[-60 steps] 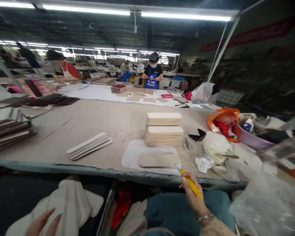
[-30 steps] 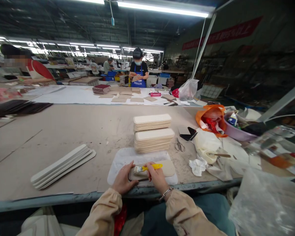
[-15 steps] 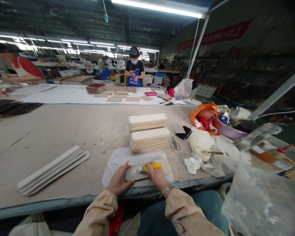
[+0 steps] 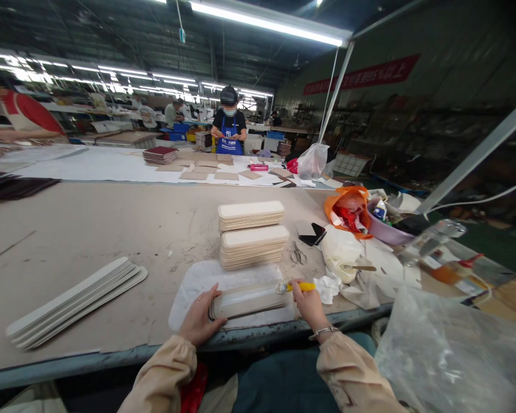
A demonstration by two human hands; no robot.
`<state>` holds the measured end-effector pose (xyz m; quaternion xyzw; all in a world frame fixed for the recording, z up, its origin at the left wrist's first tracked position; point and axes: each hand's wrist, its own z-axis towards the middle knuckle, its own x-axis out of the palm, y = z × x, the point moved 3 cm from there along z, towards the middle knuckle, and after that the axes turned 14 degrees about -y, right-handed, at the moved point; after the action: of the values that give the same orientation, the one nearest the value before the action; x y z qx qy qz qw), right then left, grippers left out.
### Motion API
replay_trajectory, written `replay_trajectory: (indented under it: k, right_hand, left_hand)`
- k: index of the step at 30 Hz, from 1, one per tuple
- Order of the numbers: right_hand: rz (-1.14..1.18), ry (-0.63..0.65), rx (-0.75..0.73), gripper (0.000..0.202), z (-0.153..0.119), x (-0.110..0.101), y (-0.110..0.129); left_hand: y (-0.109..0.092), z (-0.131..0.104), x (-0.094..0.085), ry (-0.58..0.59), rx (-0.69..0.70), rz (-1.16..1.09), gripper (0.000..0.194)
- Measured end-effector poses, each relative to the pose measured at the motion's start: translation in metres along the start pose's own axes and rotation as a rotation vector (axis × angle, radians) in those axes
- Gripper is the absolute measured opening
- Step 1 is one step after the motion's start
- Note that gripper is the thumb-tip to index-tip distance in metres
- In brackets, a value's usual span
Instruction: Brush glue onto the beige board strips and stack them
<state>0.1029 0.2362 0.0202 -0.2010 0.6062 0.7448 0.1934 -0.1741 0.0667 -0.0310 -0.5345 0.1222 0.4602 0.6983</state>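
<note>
Brush [image 4: 308, 286] shifted to right end of strips [image 4: 249, 299] — right hand [image 4: 310, 307] pinches it, left hand [image 4: 200, 319] wraps left end, likely against sliding; pale stack [image 4: 253, 246] beyond.

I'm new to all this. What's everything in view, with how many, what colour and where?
Yellow-handled brush: one, in the right hand
Flat round-ended boards: count unclear, grey-beige, under the brush
Thin sheet: one, white, beneath those boards
Neat board stacks: two, cream, behind the sheet
Fanned strips: several, off-white, table's left
Metal scissors: one pair, silver, right of the stacks
Crumpled paper: one wad, white, right of the brush
Open bag: one, orange, back right
Round basin: one, lilac, beside the bag
Person in blue apron: one, far side
Person in red: one, far left
Background: too blurred to count
Left hand: one, bare, on the boards' left end
Right hand: one, bare, grip around the brush
</note>
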Motion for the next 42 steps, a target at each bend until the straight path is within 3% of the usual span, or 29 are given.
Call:
replay_trajectory:
  k: [3,9,13,16,21,35,42]
  right_hand:
    - [0.097,0.002,-0.011,0.030,-0.013,0.008,0.016]
    - [0.507,0.315,0.206,0.031,-0.060,0.065,0.059]
    - [0.542,0.412,0.242,0.028,-0.078,0.099,0.068]
    - [0.499,0.427,0.240,0.025,-0.081,0.107,0.064]
    - [0.388,0.369,0.170,0.023,-0.068,0.092,0.048]
    - [0.110,0.103,0.139,0.029,-0.006,-0.001,-0.007]
    - [0.103,-0.015,0.025,0.030,-0.005,-0.011,0.002]
  left_hand:
    - [-0.002,0.000,-0.001,0.009,-0.016,0.000,0.084]
    - [-0.004,0.001,-0.003,-0.002,-0.005,-0.030,0.088]
    - [-0.002,0.000,-0.002,-0.010,0.012,-0.056,0.089]
    - [-0.002,0.001,-0.002,-0.012,0.003,-0.055,0.088]
    - [-0.003,0.001,-0.002,-0.012,-0.008,-0.024,0.086]
    - [0.001,0.001,-0.001,-0.027,0.045,0.037,0.081]
    - [0.004,0.001,0.002,0.003,0.037,0.033,0.081]
